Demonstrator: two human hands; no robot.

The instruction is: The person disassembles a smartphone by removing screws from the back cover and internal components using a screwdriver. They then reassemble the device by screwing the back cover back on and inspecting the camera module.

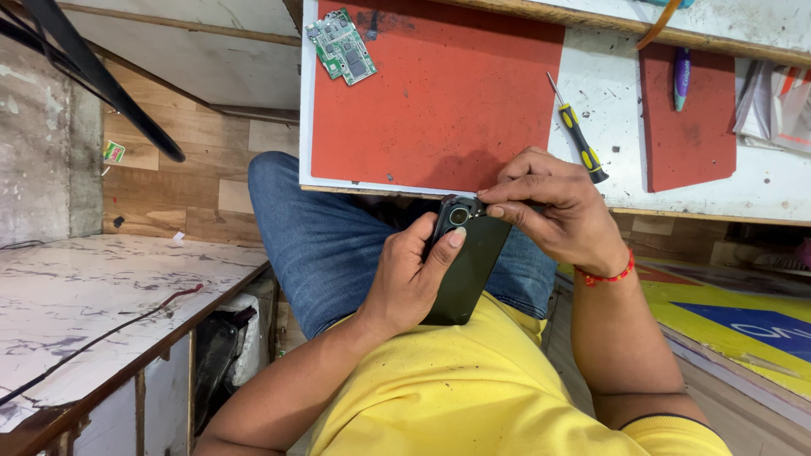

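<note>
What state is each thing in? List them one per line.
Black phone: back up, held over the lap, camera end toward the bench.
Left hand: gripping the phone, thumb near the camera ring.
Right hand: fingertips pinched at the phone's top edge.
Screwdriver: lying flat on the bench, untouched.
Green circuit board: bare, lying on the red mat.
Pen: lying on the smaller mat.
</note>
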